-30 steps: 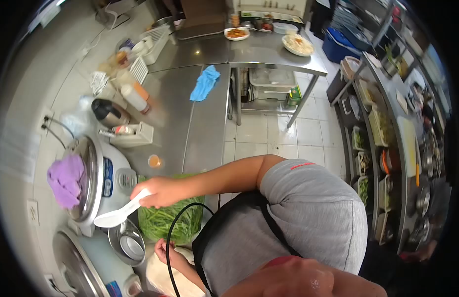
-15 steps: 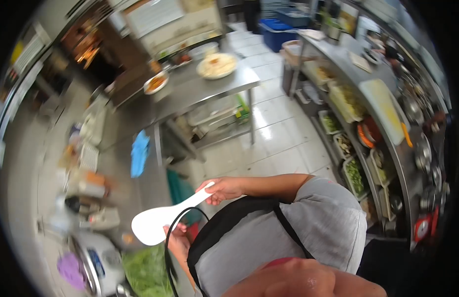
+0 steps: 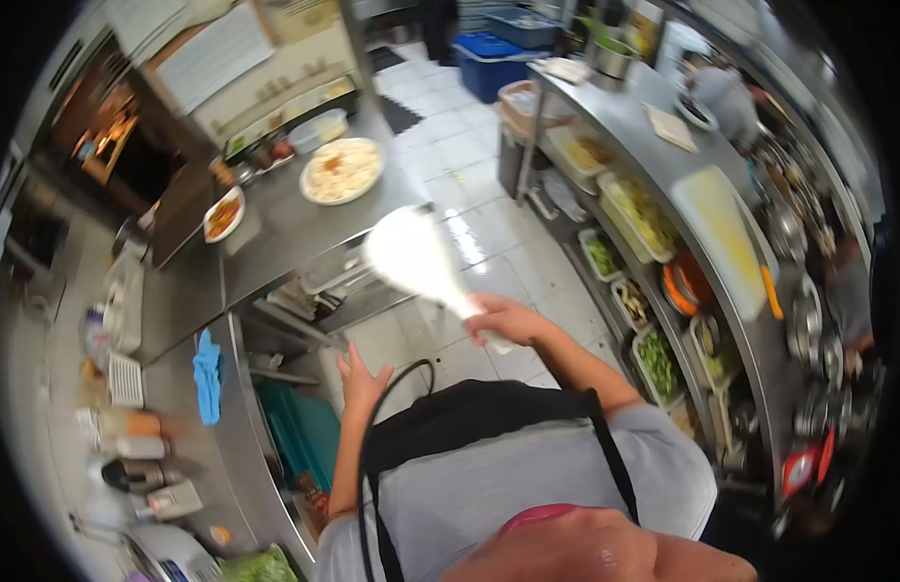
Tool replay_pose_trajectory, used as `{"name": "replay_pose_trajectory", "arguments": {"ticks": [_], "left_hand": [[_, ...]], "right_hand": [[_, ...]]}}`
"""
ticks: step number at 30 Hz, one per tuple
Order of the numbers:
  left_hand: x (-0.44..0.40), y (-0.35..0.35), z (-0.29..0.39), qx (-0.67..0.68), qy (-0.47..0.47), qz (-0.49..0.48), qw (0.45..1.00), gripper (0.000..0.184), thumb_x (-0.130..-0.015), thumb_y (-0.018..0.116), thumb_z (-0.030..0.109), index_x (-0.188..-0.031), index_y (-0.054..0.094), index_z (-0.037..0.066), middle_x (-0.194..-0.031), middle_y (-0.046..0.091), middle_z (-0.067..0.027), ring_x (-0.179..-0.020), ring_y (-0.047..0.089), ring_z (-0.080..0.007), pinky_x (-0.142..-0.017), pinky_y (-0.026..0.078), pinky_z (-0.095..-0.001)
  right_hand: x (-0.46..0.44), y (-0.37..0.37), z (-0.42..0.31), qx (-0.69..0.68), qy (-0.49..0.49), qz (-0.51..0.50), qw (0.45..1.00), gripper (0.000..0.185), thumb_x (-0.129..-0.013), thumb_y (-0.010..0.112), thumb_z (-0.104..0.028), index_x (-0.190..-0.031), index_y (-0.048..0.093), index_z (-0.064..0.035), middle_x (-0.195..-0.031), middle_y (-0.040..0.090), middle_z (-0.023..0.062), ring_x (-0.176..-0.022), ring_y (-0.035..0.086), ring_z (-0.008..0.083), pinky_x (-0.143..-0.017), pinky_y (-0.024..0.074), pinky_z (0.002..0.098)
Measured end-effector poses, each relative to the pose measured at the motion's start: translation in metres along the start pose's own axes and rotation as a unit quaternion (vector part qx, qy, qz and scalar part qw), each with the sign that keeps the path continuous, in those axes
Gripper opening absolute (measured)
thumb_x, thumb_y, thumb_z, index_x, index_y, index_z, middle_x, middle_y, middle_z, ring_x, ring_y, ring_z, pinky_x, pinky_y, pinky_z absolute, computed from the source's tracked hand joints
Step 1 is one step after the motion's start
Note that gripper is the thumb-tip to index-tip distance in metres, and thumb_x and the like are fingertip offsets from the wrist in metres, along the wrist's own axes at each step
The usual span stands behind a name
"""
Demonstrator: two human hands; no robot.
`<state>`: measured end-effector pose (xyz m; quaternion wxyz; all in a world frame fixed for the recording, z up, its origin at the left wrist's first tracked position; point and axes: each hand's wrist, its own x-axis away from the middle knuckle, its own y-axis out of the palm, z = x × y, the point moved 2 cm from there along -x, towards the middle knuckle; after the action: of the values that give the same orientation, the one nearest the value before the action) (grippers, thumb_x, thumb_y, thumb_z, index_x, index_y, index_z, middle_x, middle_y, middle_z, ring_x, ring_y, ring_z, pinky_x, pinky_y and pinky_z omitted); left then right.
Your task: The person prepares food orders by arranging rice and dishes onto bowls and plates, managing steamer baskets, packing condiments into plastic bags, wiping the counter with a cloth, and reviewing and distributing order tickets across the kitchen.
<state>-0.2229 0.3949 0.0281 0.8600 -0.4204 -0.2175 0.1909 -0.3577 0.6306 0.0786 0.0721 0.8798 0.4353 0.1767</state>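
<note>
The right hand (image 3: 500,320) grips a white paddle (image 3: 407,254) by its handle, fingers closed around it; the broad blade is raised ahead, pointing away from the body and toward the left. The left hand (image 3: 360,378) is held up apart from the paddle, fingers spread wide. Beyond, a steel tabletop (image 3: 265,260) carries a large plate (image 3: 338,201) of pale food and a smaller plate (image 3: 239,215) of orange-red food.

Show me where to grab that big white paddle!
Best, I think, by the slim handle of the round-bladed white paddle, coming from the right: the handle slants that way, while the broad blade points forward and left. The right hand grips that handle.
</note>
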Motion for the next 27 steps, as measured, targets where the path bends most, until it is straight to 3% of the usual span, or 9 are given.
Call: {"name": "replay_pose_trajectory", "arguments": {"ticks": [4, 7, 8, 11, 13, 17, 22, 25, 27], "left_hand": [[-0.040, 0.008, -0.069, 0.111, -0.006, 0.173, 0.979, 0.084, -0.063, 0.067, 0.025, -0.128, 0.018, 0.004, -0.124, 0.018, -0.0299, -0.109, 0.032, -0.0412, -0.091, 0.031, -0.0394], [-0.077, -0.010, -0.096, 0.102, -0.062, 0.116, 0.986, 0.076, -0.065, 0.066, 0.024, -0.125, 0.024, 0.003, -0.118, 0.030, -0.0274, -0.106, 0.037, -0.0384, -0.090, 0.032, -0.0395], [-0.100, -0.006, -0.112, 0.125, -0.015, 0.149, 0.981, 0.062, -0.070, 0.061, 0.020, -0.121, 0.032, 0.001, -0.104, 0.045, -0.0205, -0.097, 0.046, -0.0303, -0.085, 0.037, -0.0358], [-0.150, -0.035, -0.075, 0.335, -0.033, 0.085, 0.938, 0.050, -0.075, 0.057, 0.017, -0.117, 0.036, -0.001, -0.090, 0.052, -0.0122, -0.082, 0.051, -0.0202, -0.075, 0.042, -0.0292], [-0.190, -0.050, -0.043, 0.385, 0.002, 0.072, 0.920, 0.044, -0.078, 0.053, 0.020, -0.116, 0.037, 0.004, -0.085, 0.054, -0.0033, -0.069, 0.052, -0.0077, -0.054, 0.039, -0.0192], [-0.262, -0.066, 0.013, 0.401, -0.004, -0.032, 0.916, 0.055, -0.081, 0.050, 0.025, -0.124, 0.023, 0.005, -0.086, 0.055, -0.0093, -0.066, 0.054, -0.0112, -0.053, 0.041, -0.0204], [-0.324, -0.049, 0.049, 0.523, -0.160, -0.205, 0.811, 0.041, -0.086, 0.041, 0.029, -0.116, 0.024, 0.007, -0.084, 0.054, -0.0135, -0.065, 0.055, -0.0172, -0.053, 0.044, -0.0252], [-0.340, -0.029, 0.054, 0.610, -0.164, -0.214, 0.745, 0.026, -0.087, 0.037, 0.026, -0.104, 0.031, 0.008, -0.082, 0.054, -0.0133, -0.064, 0.055, -0.0197, -0.054, 0.045, -0.0288], [-0.344, -0.021, 0.055, 0.661, -0.128, -0.190, 0.714, 0.025, -0.087, 0.037, 0.026, -0.104, 0.033, 0.007, -0.081, 0.054, -0.0129, -0.065, 0.054, -0.0196, -0.055, 0.045, -0.0296]], "right_hand": [[-0.021, -0.065, 0.010, -0.217, -0.015, 0.258, 0.941, 0.030, -0.071, 0.048, -0.002, -0.100, 0.040, -0.0062, -0.065, 0.046, 0.0041, -0.048, 0.046, 0.0120, -0.041, 0.0408, 0.0265], [-0.041, -0.095, 0.013, -0.240, 0.000, 0.305, 0.922, 0.031, -0.072, 0.045, -0.002, -0.101, 0.038, -0.0067, -0.066, 0.045, 0.0040, -0.048, 0.044, 0.0110, -0.041, 0.0393, 0.0251], [-0.050, -0.097, 0.009, -0.181, 0.001, 0.305, 0.935, 0.030, -0.072, 0.045, -0.002, -0.101, 0.038, -0.0064, -0.066, 0.045, 0.0041, -0.048, 0.045, 0.0110, -0.042, 0.0390, 0.0247], [-0.101, -0.097, -0.011, -0.069, -0.011, 0.254, 0.965, 0.031, -0.072, 0.045, -0.003, -0.102, 0.040, -0.0055, -0.067, 0.046, 0.0043, -0.049, 0.045, 0.0110, -0.043, 0.0386, 0.0238], [-0.138, -0.098, -0.036, -0.007, -0.022, 0.218, 0.976, 0.031, -0.072, 0.046, -0.003, -0.102, 0.040, -0.0047, -0.067, 0.046, 0.0042, -0.050, 0.046, 0.0106, -0.044, 0.0390, 0.0234], [-0.220, -0.085, -0.089, 0.207, -0.043, 0.214, 0.954, 0.041, -0.073, 0.045, -0.004, -0.113, 0.037, -0.0064, -0.069, 0.050, 0.0105, -0.057, 0.053, 0.0194, -0.051, 0.0425, 0.0290], [-0.303, -0.090, -0.126, 0.550, -0.212, 0.197, 0.783, 0.055, -0.072, 0.042, -0.002, -0.124, 0.029, -0.0174, -0.078, 0.053, 0.0180, -0.066, 0.056, 0.0321, -0.055, 0.0444, 0.0393], [-0.331, -0.077, -0.160, 0.691, -0.045, 0.166, 0.702, 0.054, -0.075, 0.039, -0.003, -0.125, 0.029, -0.0215, -0.085, 0.053, 0.0152, -0.066, 0.055, 0.0316, -0.057, 0.0447, 0.0394], [-0.346, -0.075, -0.167, 0.720, -0.061, 0.119, 0.681, 0.053, -0.075, 0.041, -0.006, -0.125, 0.028, -0.0210, -0.086, 0.052, 0.0162, -0.064, 0.056, 0.0303, -0.054, 0.0450, 0.0389]]}}
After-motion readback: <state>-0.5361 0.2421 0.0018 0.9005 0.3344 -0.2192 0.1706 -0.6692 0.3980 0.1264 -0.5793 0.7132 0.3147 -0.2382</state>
